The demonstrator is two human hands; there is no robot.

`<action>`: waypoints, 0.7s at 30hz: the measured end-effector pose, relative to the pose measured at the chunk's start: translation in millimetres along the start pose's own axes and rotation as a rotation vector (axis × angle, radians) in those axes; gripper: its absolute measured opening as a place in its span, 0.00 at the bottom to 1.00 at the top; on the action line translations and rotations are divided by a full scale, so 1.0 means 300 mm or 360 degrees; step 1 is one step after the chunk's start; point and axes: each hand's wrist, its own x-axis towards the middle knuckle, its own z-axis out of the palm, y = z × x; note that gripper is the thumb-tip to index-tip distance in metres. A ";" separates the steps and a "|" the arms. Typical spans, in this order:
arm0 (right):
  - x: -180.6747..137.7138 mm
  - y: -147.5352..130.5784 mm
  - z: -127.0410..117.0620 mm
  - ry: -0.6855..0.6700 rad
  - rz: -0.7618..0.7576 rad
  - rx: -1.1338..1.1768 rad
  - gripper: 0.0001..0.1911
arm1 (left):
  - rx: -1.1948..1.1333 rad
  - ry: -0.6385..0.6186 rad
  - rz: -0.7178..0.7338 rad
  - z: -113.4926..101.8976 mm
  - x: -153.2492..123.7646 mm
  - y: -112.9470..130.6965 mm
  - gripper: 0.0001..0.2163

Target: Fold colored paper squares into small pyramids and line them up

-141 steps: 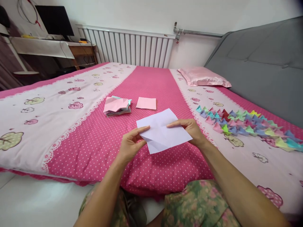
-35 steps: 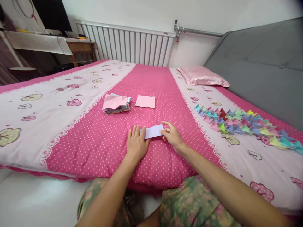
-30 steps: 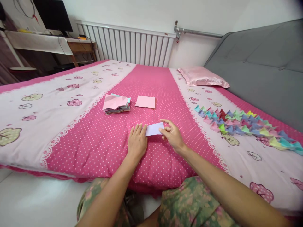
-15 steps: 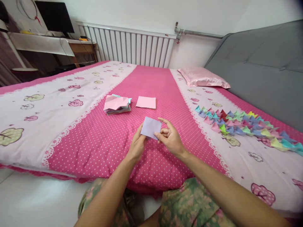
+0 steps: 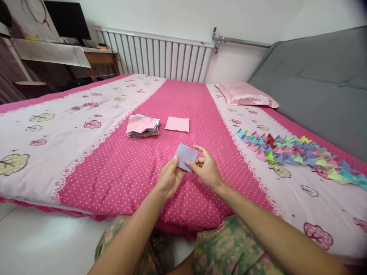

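Both hands hold a small folded lavender paper [image 5: 185, 156] just above the pink dotted bedspread [image 5: 120, 172]. My left hand [image 5: 169, 178] pinches its lower left edge with thumb and fingers. My right hand [image 5: 205, 168] pinches its lower right corner, the index finger curled over the top. The paper is tilted up toward me. Beyond it lie a stack of coloured paper sheets [image 5: 142, 126] and a single pink square sheet [image 5: 177, 124].
A long row of several folded coloured paper pieces [image 5: 289, 152] lies on the bed's right side. A pink pillow [image 5: 246, 94] sits by the grey headboard [image 5: 312, 80]. A radiator [image 5: 160, 57] and a desk with a monitor [image 5: 67, 21] stand behind the bed.
The large sheet became a narrow strip pressed on the bed, then a small square. Both hands lifted it off the bedspread and now hold it slightly lower and nearer.
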 end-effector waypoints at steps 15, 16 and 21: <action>0.015 0.020 -0.016 -0.0091 -0.0018 0.0093 0.16 | 0.0273 -0.0095 -0.0132 -0.027 -0.009 -0.009 0.12; 0.014 0.020 -0.017 -0.0103 0.0010 0.0147 0.16 | 0.0332 -0.0122 -0.0141 -0.028 -0.011 -0.010 0.12; 0.013 0.010 -0.021 -0.0054 0.0086 0.0252 0.15 | 0.0652 -0.0205 -0.0155 -0.027 -0.016 -0.013 0.11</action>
